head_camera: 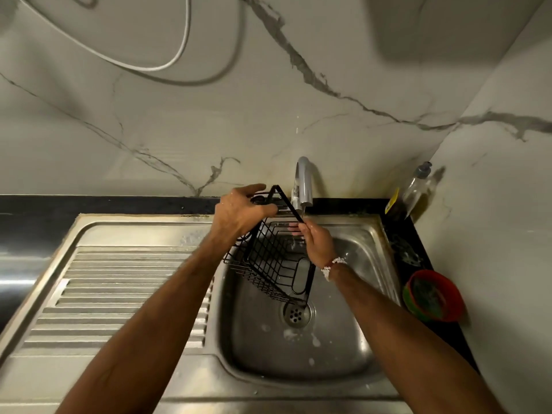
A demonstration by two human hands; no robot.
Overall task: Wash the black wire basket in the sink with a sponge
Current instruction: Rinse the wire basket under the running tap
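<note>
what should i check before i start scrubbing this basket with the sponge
1. Black wire basket over the sink basin: ok, tilted above the drain.
2. Left hand grips the upper rim: ok.
3. Right hand holds a sponge: not ok, it only pinches the rim wire.
4. Sponge within reach: cannot tell; something dark lies in the red bowl on the right.
5. Water running from the faucet: cannot tell.
6. Dish soap bottle nearby: ok, in the corner.

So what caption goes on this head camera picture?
Both hands, left hand and right hand, tilt a black wire basket under the tap.
</note>
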